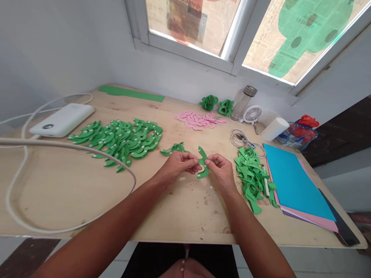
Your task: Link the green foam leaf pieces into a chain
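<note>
A curved green paper cutout (202, 174) with small whitish patches is held up between both hands over the middle of the table. My left hand (185, 162) pinches its left side, and my right hand (219, 166) grips its right side with thumb and fingers. Just behind my left hand lies a small group of green cutouts (171, 150). Farther left spreads a large heap of similar green cutouts (121, 139), many with whitish patches. Right of my right hand sits a pile of green paper scraps (251, 173) with a white pen (266, 182) on it.
Stacked coloured sheets (298, 181) lie at the right, near tape rolls (239, 138). Pink cutouts (199, 120), a bottle (245, 101) and a small fan (252, 114) stand toward the wall. A white power bank (65, 119) and looping cable (17, 216) occupy the left.
</note>
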`<state>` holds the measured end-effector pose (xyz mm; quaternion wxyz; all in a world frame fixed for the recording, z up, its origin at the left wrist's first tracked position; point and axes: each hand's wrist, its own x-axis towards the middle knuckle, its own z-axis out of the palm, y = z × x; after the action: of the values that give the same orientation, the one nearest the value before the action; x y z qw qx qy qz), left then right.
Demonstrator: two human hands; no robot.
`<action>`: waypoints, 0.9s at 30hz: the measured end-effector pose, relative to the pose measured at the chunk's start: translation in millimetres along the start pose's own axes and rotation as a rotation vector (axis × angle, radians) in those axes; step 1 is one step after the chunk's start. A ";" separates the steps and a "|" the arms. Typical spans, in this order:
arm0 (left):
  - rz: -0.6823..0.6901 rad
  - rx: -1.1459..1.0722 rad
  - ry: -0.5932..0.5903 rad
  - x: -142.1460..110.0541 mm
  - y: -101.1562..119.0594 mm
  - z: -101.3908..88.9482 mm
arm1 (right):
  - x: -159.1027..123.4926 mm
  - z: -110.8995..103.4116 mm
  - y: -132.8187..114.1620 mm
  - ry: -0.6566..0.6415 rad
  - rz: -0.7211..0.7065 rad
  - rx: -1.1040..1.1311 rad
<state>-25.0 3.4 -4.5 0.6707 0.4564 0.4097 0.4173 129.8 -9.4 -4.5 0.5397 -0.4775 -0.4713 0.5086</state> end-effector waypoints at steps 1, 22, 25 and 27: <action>0.000 0.001 0.001 -0.1 0.2 0.1 | 0.1 0.0 0.2 -0.002 -0.001 -0.001; 0.025 0.036 0.054 -1.7 2.5 3.5 | -0.7 1.0 0.9 0.004 -0.008 0.019; 0.026 0.035 0.048 -0.7 1.7 2.6 | -0.6 1.6 -0.9 0.024 -0.008 0.031; 0.028 0.041 0.048 0.0 1.1 2.0 | -0.4 1.4 -1.9 0.040 -0.004 0.027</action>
<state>-23.4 3.1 -3.0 0.6453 0.4656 0.4275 0.4291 128.6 -9.8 -2.4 0.5567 -0.4792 -0.4543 0.5041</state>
